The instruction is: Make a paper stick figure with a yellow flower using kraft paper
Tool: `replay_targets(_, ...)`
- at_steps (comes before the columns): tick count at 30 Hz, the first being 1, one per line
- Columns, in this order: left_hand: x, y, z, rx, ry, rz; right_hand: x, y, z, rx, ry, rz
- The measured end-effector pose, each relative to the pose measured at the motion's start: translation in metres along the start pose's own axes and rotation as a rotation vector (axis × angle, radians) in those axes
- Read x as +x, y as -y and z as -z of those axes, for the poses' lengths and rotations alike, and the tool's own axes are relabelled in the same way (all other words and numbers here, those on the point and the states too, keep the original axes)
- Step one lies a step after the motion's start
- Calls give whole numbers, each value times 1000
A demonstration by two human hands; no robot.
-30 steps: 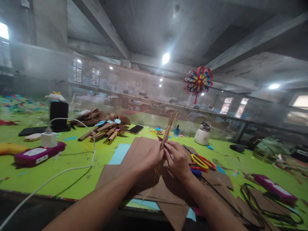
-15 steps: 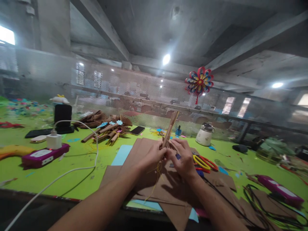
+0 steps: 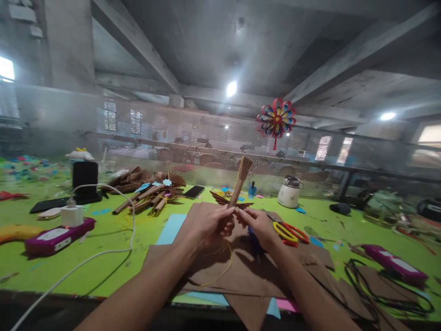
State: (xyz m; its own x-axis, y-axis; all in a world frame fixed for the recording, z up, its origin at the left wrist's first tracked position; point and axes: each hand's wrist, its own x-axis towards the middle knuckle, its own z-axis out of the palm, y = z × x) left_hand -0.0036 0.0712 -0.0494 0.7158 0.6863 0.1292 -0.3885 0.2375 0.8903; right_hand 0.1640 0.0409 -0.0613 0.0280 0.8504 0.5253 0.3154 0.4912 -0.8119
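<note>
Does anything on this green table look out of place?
Mostly the black cable: it lies in a loose tangle beside the purple block on the right. Blue scraps are also strewn near the scissors, looking untidy.

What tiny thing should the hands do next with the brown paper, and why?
Maybe the right hand should gently spread the pleated brown paper wings: their folds look close together beside the tilted brown paper stalk, that hand is just below them, and the left hand seems to pinch the base.
</note>
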Motion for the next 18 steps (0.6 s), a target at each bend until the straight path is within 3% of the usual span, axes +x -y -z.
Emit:
replay_targets(5, -1, 3, -8, 96, -15, -103, -2, 7, -5, 62, 26, -45)
replay_targets(10, 4, 5, -8, 179, -93, -143, -2, 6, -5, 129, -96, -140)
replay_targets(18, 9, 10, 0, 95, -149, -124, 0, -1, -9, 166, -147, -149)
